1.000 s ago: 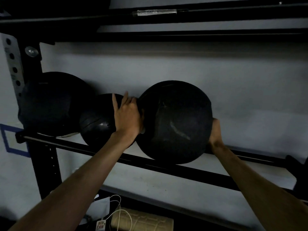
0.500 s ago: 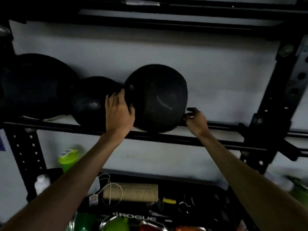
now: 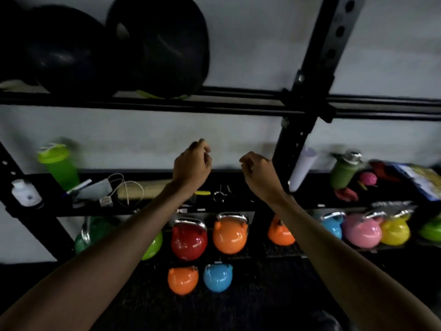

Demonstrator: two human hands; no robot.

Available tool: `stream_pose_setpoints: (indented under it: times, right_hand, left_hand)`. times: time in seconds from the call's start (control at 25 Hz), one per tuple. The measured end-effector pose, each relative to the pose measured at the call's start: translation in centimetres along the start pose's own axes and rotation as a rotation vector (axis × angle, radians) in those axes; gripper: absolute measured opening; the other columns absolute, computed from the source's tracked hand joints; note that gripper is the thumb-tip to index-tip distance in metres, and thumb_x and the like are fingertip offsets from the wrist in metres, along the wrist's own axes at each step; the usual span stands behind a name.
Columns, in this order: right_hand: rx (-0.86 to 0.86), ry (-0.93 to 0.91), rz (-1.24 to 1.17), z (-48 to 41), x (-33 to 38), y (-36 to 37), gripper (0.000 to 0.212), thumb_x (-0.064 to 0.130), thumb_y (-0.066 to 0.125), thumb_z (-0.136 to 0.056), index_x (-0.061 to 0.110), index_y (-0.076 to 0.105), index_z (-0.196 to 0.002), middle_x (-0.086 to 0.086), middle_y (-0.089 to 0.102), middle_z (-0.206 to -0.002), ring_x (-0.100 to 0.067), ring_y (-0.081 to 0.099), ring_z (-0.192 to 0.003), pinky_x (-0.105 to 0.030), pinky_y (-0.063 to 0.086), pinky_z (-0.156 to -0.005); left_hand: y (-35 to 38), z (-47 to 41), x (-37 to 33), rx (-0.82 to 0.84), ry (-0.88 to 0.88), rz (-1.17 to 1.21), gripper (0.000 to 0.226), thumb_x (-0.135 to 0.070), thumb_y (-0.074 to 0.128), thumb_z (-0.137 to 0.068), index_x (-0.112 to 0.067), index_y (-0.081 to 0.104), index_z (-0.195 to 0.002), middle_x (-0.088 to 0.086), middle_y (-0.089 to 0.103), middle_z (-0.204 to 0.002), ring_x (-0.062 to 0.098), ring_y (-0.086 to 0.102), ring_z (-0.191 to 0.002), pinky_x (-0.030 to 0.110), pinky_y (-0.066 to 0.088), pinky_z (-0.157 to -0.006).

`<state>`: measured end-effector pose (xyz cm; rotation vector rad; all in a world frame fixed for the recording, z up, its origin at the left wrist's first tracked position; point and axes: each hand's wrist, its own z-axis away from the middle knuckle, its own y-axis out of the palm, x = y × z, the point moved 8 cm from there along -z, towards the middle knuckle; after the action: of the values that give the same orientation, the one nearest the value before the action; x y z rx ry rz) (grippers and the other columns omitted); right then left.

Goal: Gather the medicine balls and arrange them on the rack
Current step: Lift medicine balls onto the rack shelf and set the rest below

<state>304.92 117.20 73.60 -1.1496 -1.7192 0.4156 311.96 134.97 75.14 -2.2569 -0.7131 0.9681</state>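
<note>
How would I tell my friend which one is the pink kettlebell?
Find the upright post of the black rack, then look low to its right at the kettlebell row. The pink kettlebell sits between a blue one and a yellow one, the only pink kettlebell there.

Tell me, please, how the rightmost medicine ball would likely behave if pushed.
Round, the medicine ball would probably roll along the rails toward their bare right stretch. Its bulk suggests weight. The neighbouring ball likely blocks it leftward.

A black medicine ball (image 3: 164,44) sits on the rack's upper rails (image 3: 238,108), with a second ball (image 3: 62,51) just beside it. Below, the left hand (image 3: 192,168) and right hand (image 3: 259,174) hover loosely curled, holding nothing, above coloured kettlebells (image 3: 188,240).
</note>
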Motion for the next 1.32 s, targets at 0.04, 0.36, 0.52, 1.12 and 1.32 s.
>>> stream_pose_setpoints:
  times: [0.04,0.36,0.52,1.12,1.32]
  right_hand:
    - [0.046,0.046,0.027,2.4,-2.0,-0.1,0.018,0.009,0.054,-0.092,0.008,0.07,-0.102,-0.013,0.073,-0.101,-0.033,0.068,-0.093,-0.041,0.054,-0.081]
    - [0.385,0.442,0.175,26.5,-21.1,-5.4,0.019,0.018,0.051,-0.094,0.012,0.068,-0.101,-0.017,0.071,-0.107,-0.038,0.066,-0.101,-0.042,0.053,-0.082]
    - [0.453,0.634,0.149,35.9,-28.1,-8.2,0.022,0.022,0.047,-0.093,0.015,0.066,-0.102,-0.015,0.07,-0.108,-0.037,0.066,-0.099,-0.043,0.055,-0.083]
    - [0.63,1.155,0.064,51.9,-50.9,-8.6,0.028,0.015,0.041,-0.098,0.003,0.06,-0.115,-0.021,0.068,-0.113,-0.039,0.065,-0.1,-0.041,0.053,-0.077]
    - [0.673,1.269,-0.01,53.7,-56.8,-5.7,0.03,0.018,0.039,-0.098,0.008,0.064,-0.113,-0.019,0.068,-0.112,-0.037,0.066,-0.098,-0.04,0.054,-0.078]
  left_hand:
    - [2.5,1.6,-1.3,0.096,0.0,-0.006,0.011,-0.016,0.053,-0.093,-0.015,0.06,-0.101,0.008,0.069,-0.098,0.034,0.066,-0.09,0.034,0.045,-0.068]
    - [22.9,21.0,-15.5,0.712,-0.018,-0.051,0.018,-0.023,0.046,-0.097,-0.015,0.062,-0.093,0.016,0.07,-0.098,0.037,0.066,-0.096,0.039,0.048,-0.076]
    - [30.0,29.9,-20.6,0.954,-0.042,-0.098,0.023,-0.022,0.043,-0.097,-0.014,0.064,-0.1,0.018,0.068,-0.111,0.04,0.064,-0.106,0.041,0.051,-0.086]
    - [53.3,43.5,-25.4,1.512,-0.12,-0.224,0.031,-0.027,0.041,-0.1,-0.014,0.062,-0.118,0.01,0.064,-0.122,0.031,0.062,-0.11,0.042,0.052,-0.094]
    - [59.3,46.1,-24.4,1.578,-0.279,-0.138,0.031,-0.024,0.044,-0.099,-0.007,0.062,-0.117,0.016,0.065,-0.121,0.036,0.065,-0.108,0.045,0.055,-0.093]
